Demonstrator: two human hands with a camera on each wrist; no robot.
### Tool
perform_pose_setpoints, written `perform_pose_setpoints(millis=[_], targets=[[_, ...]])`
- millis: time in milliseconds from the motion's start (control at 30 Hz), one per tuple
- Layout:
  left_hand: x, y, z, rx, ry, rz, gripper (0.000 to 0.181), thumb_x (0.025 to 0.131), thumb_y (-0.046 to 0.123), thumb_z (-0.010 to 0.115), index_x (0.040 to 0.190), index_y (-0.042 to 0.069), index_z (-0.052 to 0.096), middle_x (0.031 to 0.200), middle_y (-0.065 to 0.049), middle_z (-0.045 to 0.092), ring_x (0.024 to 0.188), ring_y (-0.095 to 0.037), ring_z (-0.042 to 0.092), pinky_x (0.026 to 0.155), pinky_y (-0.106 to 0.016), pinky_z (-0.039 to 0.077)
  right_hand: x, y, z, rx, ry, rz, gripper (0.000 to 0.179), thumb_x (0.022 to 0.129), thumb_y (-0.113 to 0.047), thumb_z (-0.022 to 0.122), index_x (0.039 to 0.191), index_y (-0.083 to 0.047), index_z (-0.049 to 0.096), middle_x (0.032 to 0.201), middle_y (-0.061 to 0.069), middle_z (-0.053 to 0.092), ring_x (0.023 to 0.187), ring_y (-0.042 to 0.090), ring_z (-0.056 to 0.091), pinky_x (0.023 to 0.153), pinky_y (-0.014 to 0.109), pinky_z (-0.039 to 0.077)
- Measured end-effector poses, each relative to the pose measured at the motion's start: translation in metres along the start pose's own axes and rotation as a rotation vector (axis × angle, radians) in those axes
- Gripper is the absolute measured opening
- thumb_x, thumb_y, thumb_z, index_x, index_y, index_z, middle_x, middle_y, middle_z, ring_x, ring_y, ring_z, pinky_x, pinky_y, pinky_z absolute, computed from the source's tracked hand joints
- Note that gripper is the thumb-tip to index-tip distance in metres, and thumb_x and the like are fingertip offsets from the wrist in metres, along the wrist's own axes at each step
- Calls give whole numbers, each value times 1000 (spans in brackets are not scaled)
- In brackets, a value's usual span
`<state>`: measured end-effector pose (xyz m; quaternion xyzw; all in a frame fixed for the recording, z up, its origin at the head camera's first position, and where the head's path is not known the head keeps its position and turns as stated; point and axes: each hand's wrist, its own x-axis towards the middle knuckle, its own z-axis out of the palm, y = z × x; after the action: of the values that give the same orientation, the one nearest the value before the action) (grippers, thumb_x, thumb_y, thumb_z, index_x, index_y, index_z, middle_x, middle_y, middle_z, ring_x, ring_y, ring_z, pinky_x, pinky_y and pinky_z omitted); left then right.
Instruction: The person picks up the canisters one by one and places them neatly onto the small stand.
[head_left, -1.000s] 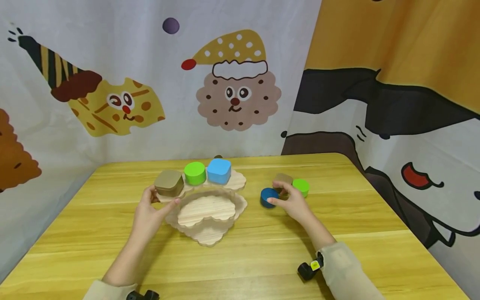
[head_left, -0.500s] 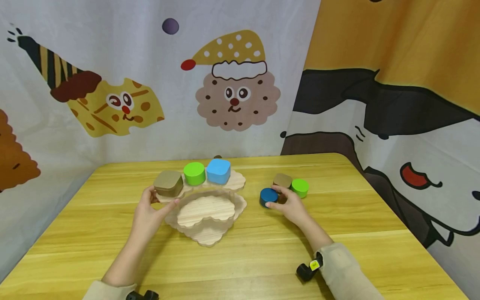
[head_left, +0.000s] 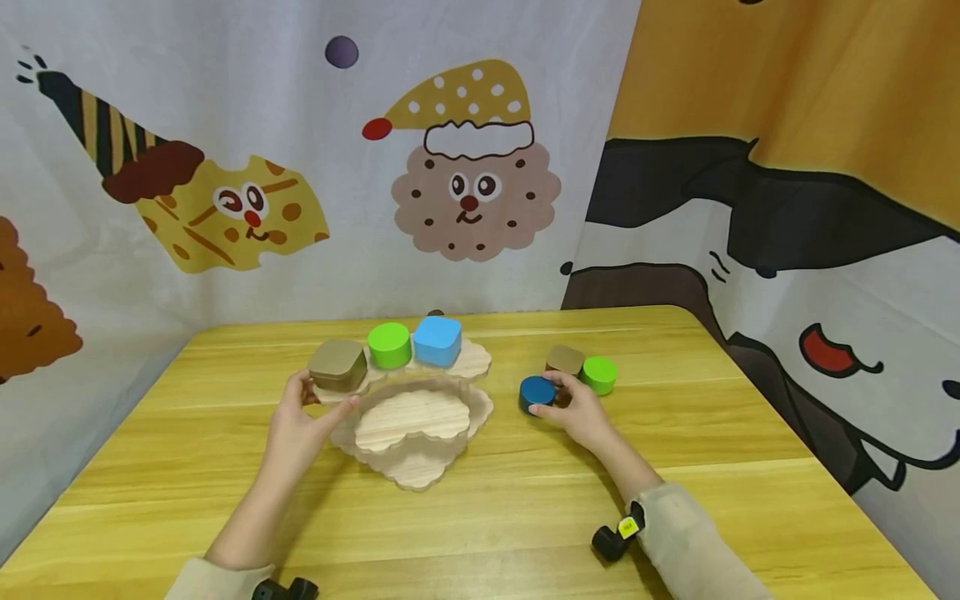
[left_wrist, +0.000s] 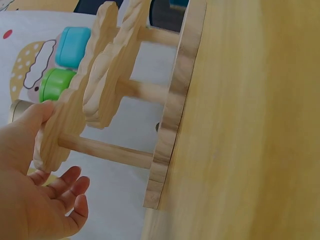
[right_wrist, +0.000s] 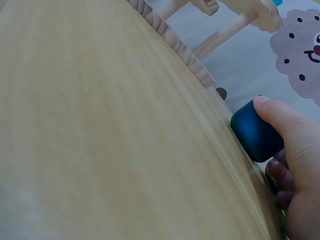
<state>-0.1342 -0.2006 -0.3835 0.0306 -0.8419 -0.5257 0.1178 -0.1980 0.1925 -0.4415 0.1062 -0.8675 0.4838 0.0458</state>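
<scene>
Shifted slightly back at the right hand (head_left: 581, 417) since a second ago, baring more of the small brown block (head_left: 565, 360) behind. Pinching a dark blue block (head_left: 536, 394) between thumb and index finger, with the other fingers bent and partly hidden; cannot tell whether resting on the table (head_left: 480, 542) or just above. Just beside the small brown block, to its right, a small green block (head_left: 600, 376). With the left hand (head_left: 298, 429), unmoved, gripping the left end of a wooden stand (head_left: 412, 419) by its upper shelf (head_left: 471, 362), thumb at the near edge, index finger mostly hidden, remaining fingers loosely bent and slightly apart. Lined up along that shelf, left to right: large brown block (head_left: 337, 367), round green block (head_left: 389, 347), light blue block (head_left: 438, 342). Beneath, in the left wrist view, round posts (left_wrist: 110, 150) down to the base (left_wrist: 175, 100). Behind everything, a cartoon-printed curtain (head_left: 285, 83).
</scene>
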Motion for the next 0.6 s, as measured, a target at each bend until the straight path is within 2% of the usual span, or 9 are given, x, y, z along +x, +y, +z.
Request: perform_pose_setpoints(millis=[167,367,600], targets=[[0,0,0,-1,-7,-4,85,82,39,76,143,1,31,129,-19,47,119,-32,40,101,-54,27,-2,-4,-1,39,15,11,60,79,-20,81,130,-2,55,116,11,59,93,25,50,76,37,43],[0,0,0,-1,-10,-4,85,82,39,76,143,0,30,130,-20,46,120,-33,40,101,-54,27,-1,-8,-2,66,62,-24,57,77,-19,82,126,-2,58,106,11,60,92,25,50,78,38,41],[0,-1,0,-8,-9,2,85,82,38,76,143,0,30,129,-20,47,119,-33,40,101,-54,27,0,-23,-5,101,103,-41,56,76,-21,83,123,-4,58,106,10,59,94,26,50,82,41,41]])
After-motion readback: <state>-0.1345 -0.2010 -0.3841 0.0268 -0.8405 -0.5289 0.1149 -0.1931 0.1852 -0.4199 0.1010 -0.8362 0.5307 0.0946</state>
